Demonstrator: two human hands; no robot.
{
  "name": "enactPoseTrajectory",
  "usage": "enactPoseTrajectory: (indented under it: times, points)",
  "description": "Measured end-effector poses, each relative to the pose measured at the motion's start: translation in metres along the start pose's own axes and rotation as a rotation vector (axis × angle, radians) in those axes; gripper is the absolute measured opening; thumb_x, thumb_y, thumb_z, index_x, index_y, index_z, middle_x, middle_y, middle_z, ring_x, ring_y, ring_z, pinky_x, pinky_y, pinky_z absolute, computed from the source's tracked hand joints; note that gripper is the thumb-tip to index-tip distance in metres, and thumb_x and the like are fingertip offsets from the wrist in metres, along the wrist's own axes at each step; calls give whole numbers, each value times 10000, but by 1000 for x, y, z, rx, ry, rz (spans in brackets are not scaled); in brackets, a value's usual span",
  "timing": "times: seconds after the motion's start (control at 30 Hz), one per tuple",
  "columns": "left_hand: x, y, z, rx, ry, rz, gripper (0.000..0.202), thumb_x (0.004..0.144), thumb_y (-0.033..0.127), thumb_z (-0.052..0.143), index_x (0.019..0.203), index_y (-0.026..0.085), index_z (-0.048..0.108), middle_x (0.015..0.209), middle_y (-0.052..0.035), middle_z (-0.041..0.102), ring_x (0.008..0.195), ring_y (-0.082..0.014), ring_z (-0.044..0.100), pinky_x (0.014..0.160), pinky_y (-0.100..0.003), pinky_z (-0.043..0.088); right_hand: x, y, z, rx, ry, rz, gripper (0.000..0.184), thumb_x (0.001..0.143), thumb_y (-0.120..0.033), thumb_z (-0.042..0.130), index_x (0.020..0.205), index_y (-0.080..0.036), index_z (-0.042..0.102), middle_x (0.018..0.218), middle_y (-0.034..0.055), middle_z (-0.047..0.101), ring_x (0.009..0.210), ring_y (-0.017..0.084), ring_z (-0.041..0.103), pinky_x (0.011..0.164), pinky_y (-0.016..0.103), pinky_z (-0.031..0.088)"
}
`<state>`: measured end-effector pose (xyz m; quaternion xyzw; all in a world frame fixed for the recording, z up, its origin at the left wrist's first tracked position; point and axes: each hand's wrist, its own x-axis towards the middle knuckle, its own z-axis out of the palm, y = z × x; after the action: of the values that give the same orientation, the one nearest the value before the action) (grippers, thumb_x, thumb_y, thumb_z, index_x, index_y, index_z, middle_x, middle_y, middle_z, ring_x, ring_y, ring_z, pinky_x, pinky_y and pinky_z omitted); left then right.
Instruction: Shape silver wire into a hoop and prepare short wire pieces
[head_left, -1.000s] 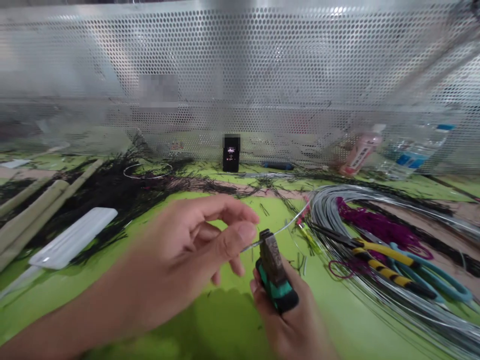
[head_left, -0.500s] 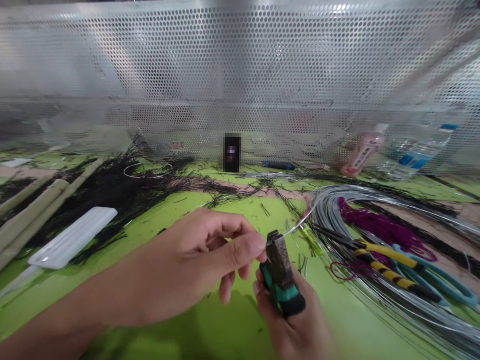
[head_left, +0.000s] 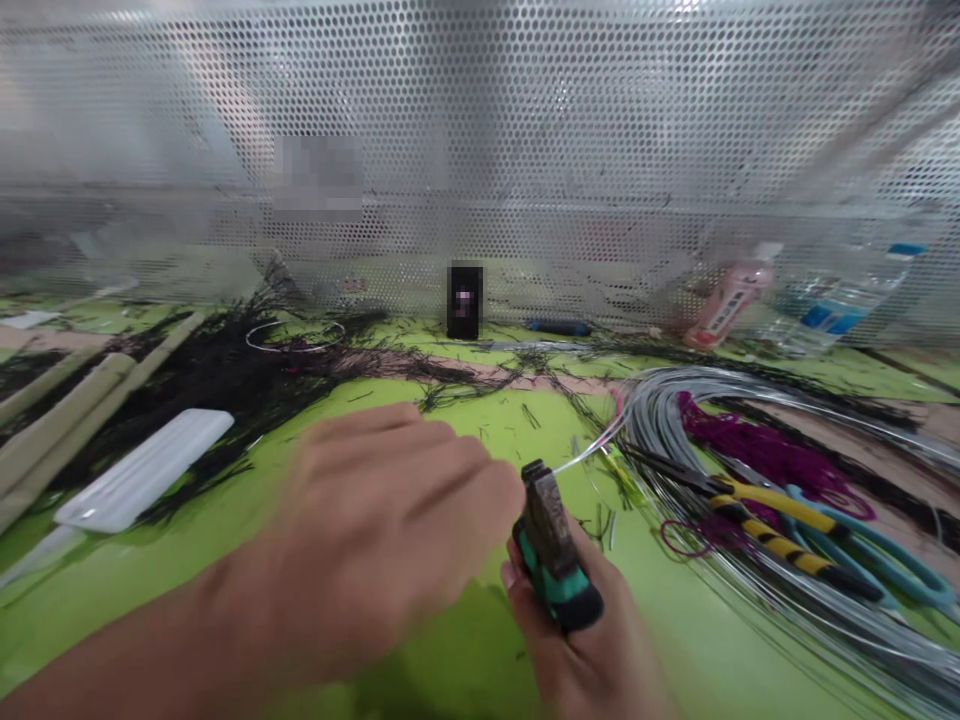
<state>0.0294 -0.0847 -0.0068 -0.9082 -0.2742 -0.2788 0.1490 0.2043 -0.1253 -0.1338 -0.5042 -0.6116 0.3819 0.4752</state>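
Observation:
My right hand [head_left: 592,620] is wrapped around pliers [head_left: 551,545] with dark jaws and green-and-black handles. From the pliers' jaws a thin silvery wire [head_left: 574,460] runs back to the wire coil [head_left: 660,420] at the right. Just left of the jaws is my left hand [head_left: 405,510], knuckles up and fingers curled, smeared by motion. Its fingertips are turned away, so what they pinch is hidden. Both hands are above the green tabletop [head_left: 480,660].
Yellow-and-black pliers [head_left: 787,530] and blue-handled pliers [head_left: 892,550] lie on the coil beside purple yarn [head_left: 750,450]. Two bottles [head_left: 727,300] lean by the perforated metal screen [head_left: 480,120]. At left are a white power strip [head_left: 150,470], poles [head_left: 67,430] and black fibres [head_left: 225,380].
My left hand has rolled over, from thumb and fingertips in view beside the jaws to knuckles up with curled fingers. The pliers have shifted slightly left.

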Motion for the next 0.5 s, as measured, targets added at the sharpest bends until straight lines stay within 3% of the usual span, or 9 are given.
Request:
enactPoseTrajectory:
  times: [0.07, 0.1, 0.17, 0.23, 0.3, 0.4, 0.5]
  points:
    - [-7, 2, 1, 76, 74, 102, 187, 973, 150, 562, 928, 265, 703, 818, 9, 789, 701, -197, 725, 646, -328, 509, -1, -2, 0, 12, -9, 27, 113, 932, -344, 606, 928, -232, 592, 637, -13, 543, 530, 159, 484, 481, 272, 381]
    - [-9, 4, 3, 77, 85, 92, 190, 965, 144, 566, 968, 275, 703, 830, 8, 799, 697, -203, 740, 632, -322, 522, -1, -3, 0, 20, -7, 39, 124, 935, -357, 605, 930, -234, 589, 629, -17, 532, 526, 159, 477, 478, 273, 374]
    - [-9, 6, 5, 22, 42, -57, 174, 961, 162, 560, 987, 277, 689, 757, 16, 786, 588, -197, 727, 541, -303, 503, -2, -2, 0, 30, -7, 46, 137, 946, -366, 589, 916, -235, 570, 637, -21, 523, 527, 148, 465, 477, 262, 372]
    - [-6, 9, 7, -108, -49, -301, 123, 967, 221, 561, 991, 279, 666, 689, 36, 765, 507, -195, 710, 486, -289, 493, -3, 1, 0, 40, -26, 45, 118, 957, -343, 569, 926, -230, 561, 674, -17, 549, 547, 139, 477, 485, 245, 385]
    - [-2, 10, 6, -315, -97, -475, 69, 943, 275, 625, 1000, 300, 654, 746, 64, 791, 590, -198, 767, 534, -264, 553, -3, 6, 0, 45, -45, 35, 86, 964, -308, 559, 961, -223, 565, 707, -13, 582, 560, 134, 496, 490, 234, 396]
    - [4, 11, 2, -588, -48, -600, 119, 876, 282, 731, 956, 304, 645, 854, 93, 817, 786, -176, 818, 625, -195, 601, -3, 9, 0, 30, -29, 6, 65, 973, -284, 541, 953, -223, 553, 690, -24, 575, 546, 126, 492, 488, 227, 393]
    - [6, 10, -3, -671, -11, -665, 182, 863, 256, 750, 987, 283, 619, 860, 78, 822, 770, -148, 807, 555, -140, 572, -2, 4, 1, -2, 0, -15, 76, 973, -286, 530, 933, -223, 545, 670, -32, 554, 545, 126, 487, 488, 222, 398]
